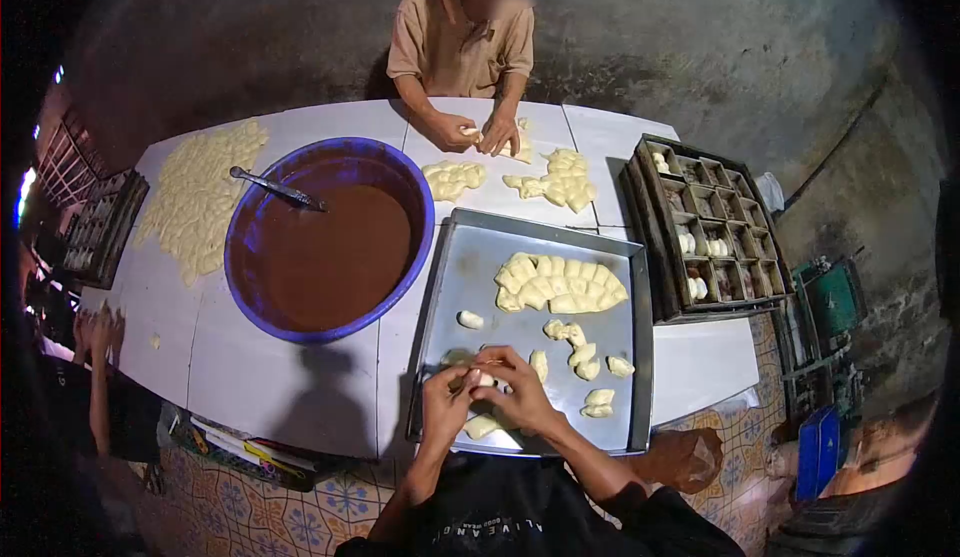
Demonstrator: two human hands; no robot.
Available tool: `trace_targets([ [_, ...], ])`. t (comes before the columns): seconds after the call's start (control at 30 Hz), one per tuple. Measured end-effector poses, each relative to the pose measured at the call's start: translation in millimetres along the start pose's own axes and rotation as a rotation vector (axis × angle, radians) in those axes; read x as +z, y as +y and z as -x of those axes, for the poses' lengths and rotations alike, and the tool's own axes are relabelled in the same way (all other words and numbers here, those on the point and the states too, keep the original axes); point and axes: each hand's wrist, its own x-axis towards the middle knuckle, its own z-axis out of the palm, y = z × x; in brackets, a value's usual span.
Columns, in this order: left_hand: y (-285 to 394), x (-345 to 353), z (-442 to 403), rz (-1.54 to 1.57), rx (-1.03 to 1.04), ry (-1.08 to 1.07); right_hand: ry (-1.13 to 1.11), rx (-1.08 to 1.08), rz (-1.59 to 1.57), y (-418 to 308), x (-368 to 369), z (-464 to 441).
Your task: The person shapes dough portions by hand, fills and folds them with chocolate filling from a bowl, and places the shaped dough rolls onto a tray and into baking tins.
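Note:
Over the near part of a metal tray [642, 357], my left hand [446, 403] and my right hand [522, 393] meet with curled fingers around a small pale dough piece [486, 380]. My fingers partly hide it. More dough pieces lie in the tray: a large cut slab [562, 284] toward the far side, a single lump [470, 320] at left, and several loose bits [584, 360] to the right of my hands. Another piece of dough [482, 426] rests just beneath my hands.
A blue-purple basin [236, 257] of brown filling, with a metal utensil [275, 187] in it, stands left of the tray. Cut dough [205, 192] covers the table's far left. A divided wooden crate [710, 222] stands right. Opposite, a person [465, 47] handles dough.

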Motion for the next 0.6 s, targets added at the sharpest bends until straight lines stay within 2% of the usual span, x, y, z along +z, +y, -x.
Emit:
trace_targets([
  [0.03,-4.7,1.2,1.2,0.002,0.001,0.000,0.031,-0.031,0.017,1.8,2.0,3.0],
  [0.1,-10.2,5.5,3.6,0.367,-0.261,0.015,0.010,0.104,0.005,13.0,-1.0,8.1],
  [0.13,-0.2,10.1,6.8,0.450,-0.212,0.099,0.004,0.107,0.005,16.0,0.3,11.3],
  [0.17,-10.9,8.2,6.2,0.451,-0.211,0.102,0.039,0.225,-0.006,18.9,3.1,12.4],
  [0.23,-33.8,-0.7,3.1,0.082,0.030,-0.081,0.057,0.497,-0.106,19.6,9.7,9.6],
  [0.3,-40.9,-5.2,3.8,0.009,0.003,-0.089,0.038,0.244,0.036,24.7,12.5,9.7],
  [0.37,-50.3,-5.5,3.3,0.194,0.077,-0.076,0.019,0.190,-0.016,46.0,15.2,13.2],
  [0.43,-35.1,-8.8,5.0,0.235,0.068,-0.046,-0.107,0.442,-0.276,58.4,13.6,12.7],
  [0.47,-37.2,-9.7,3.7,0.266,0.092,-0.058,-0.143,0.639,-0.310,69.1,17.0,14.8],
  [0.5,-37.6,-11.2,1.6,0.297,0.117,-0.071,-0.161,0.641,-0.309,65.2,16.8,9.4],
  [0.53,-36.7,-13.9,-0.5,0.302,0.116,-0.051,-0.241,0.587,-0.432,59.8,14.8,3.6],
  [0.57,-35.2,-17.0,-2.2,0.310,0.136,-0.122,-0.315,0.535,-0.554,57.1,12.2,-0.8],
  [0.6,-32.8,-19.8,-4.7,0.319,0.158,-0.197,-0.552,0.573,-0.457,74.8,9.8,2.8],
])
